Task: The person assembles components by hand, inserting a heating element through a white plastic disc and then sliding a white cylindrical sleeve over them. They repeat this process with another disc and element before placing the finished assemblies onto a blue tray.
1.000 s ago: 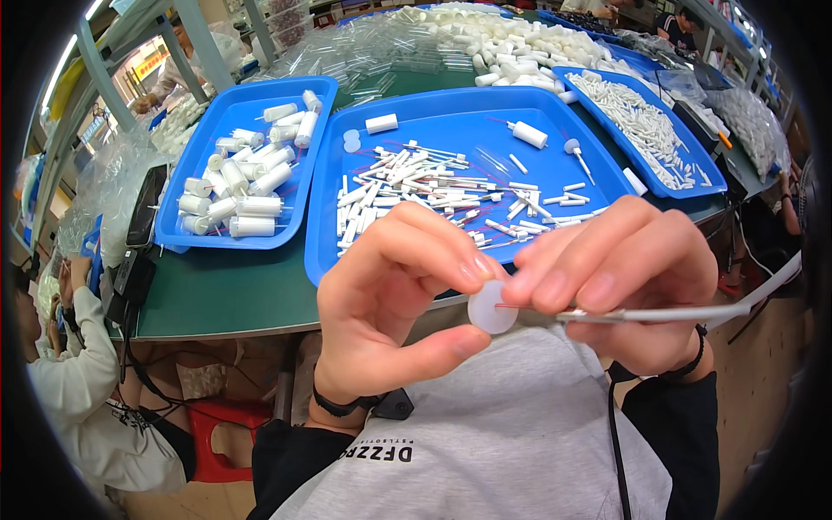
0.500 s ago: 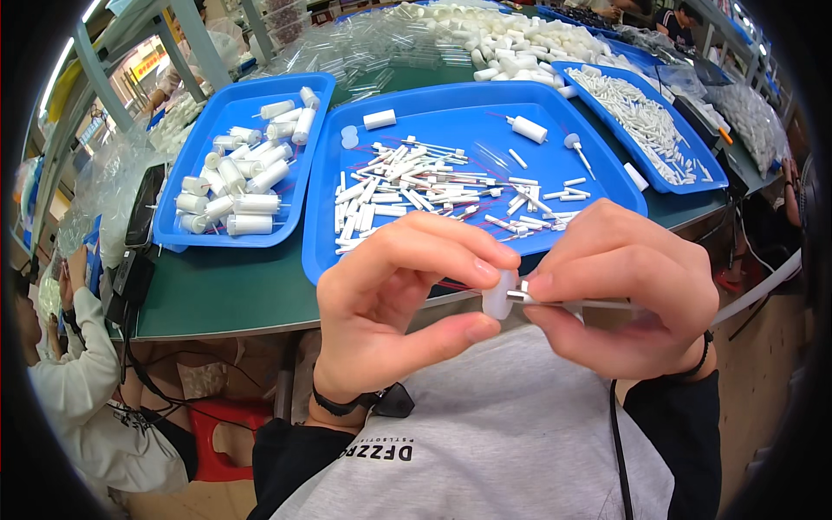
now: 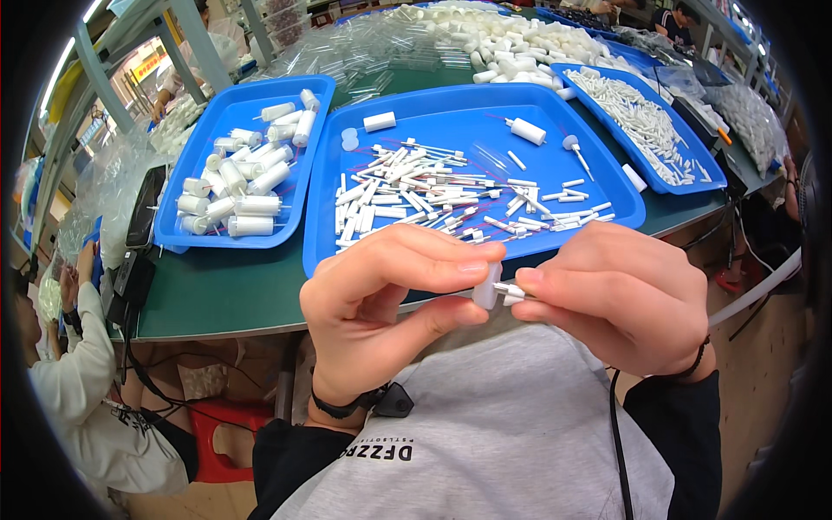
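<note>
Between thumb and fingers, my left hand [image 3: 381, 303] pinches a translucent white plastic cap [image 3: 487, 289] by its rim. My right hand [image 3: 620, 299] is closed on a thin white stick-like part [image 3: 511, 293] with a small metal tip. That tip meets the face of the cap; whether it sits inside cannot be told. Both hands are held in front of my chest, just off the near edge of the middle blue tray [image 3: 321, 208]. In this tray lie a pile of small white sticks with red wires [image 3: 407, 182], two white cylinders, and a cap with a stem [image 3: 570, 142].
A blue tray [image 3: 314, 173] of white cylinders stands on the left, another [image 3: 706, 178] of small white tubes on the right. Loose white cylinders [image 3: 511, 43] and clear tubes [image 3: 364, 52] heap at the back of the green table [image 3: 217, 303]. Another person [image 3: 87, 347] works at left.
Both hands have shifted slightly left. The cap has turned a little, and the right fingers have changed their grip on the stick-like part.
</note>
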Motion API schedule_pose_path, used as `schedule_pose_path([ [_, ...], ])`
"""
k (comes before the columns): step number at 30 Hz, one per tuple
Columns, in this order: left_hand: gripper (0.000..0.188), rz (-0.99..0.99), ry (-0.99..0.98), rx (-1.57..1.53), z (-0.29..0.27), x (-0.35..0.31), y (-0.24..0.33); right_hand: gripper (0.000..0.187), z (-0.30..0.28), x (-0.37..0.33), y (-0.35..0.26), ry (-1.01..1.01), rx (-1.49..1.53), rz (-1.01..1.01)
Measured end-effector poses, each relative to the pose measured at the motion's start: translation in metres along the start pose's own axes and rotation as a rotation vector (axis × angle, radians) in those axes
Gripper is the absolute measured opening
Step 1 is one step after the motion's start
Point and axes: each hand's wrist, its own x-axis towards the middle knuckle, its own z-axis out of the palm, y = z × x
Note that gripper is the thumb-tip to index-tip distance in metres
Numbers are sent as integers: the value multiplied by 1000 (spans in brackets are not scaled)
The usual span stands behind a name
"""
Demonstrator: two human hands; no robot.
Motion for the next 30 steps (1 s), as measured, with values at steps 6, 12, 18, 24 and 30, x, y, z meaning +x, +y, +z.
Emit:
schedule_pose_path([
  [6, 30, 63, 0, 137, 0, 3, -1, 18, 2, 1, 0, -27, 163, 229],
  [12, 29, 80, -6, 208, 0, 4, -3, 10, 12, -6, -4, 80, 704, 672],
  [18, 28, 42, 26, 222, -2, 2, -8, 10, 15, -3, -7, 113, 920, 923],
  [24, 28, 79, 109, 189, -10, 1, -4, 38, 28, -3, 8, 117, 874, 562],
  [30, 26, 133, 360, 263, -31, 0, 2, 29, 19, 1, 40, 177, 614, 667],
])
